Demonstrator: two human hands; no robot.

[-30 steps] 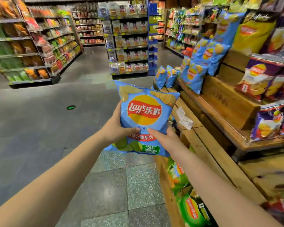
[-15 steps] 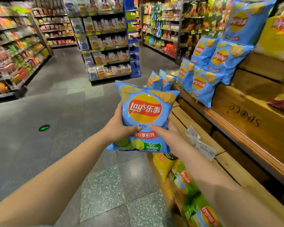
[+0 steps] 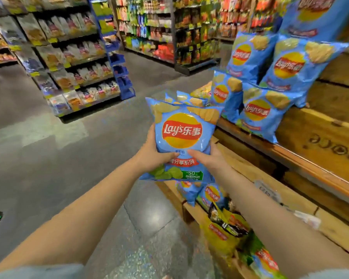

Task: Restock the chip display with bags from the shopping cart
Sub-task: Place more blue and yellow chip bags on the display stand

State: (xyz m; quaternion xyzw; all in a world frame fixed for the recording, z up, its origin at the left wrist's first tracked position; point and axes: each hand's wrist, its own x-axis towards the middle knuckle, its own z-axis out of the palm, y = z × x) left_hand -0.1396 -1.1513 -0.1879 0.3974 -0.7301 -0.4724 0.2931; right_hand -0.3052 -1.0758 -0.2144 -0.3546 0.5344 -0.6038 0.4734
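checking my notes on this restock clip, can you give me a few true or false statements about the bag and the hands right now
1. Both hands grip one blue chip bag. True: the left hand and right hand hold its lower part.
2. The held bag is upside down. False: its logo reads upright, facing the camera.
3. Matching large blue bags stand on the wooden display to the right. True.
4. The held bag already rests on the wooden display. False: it is in the air, left of the display.
5. The lower shelf holds only blue bags. False: a yellow bag lies there too.
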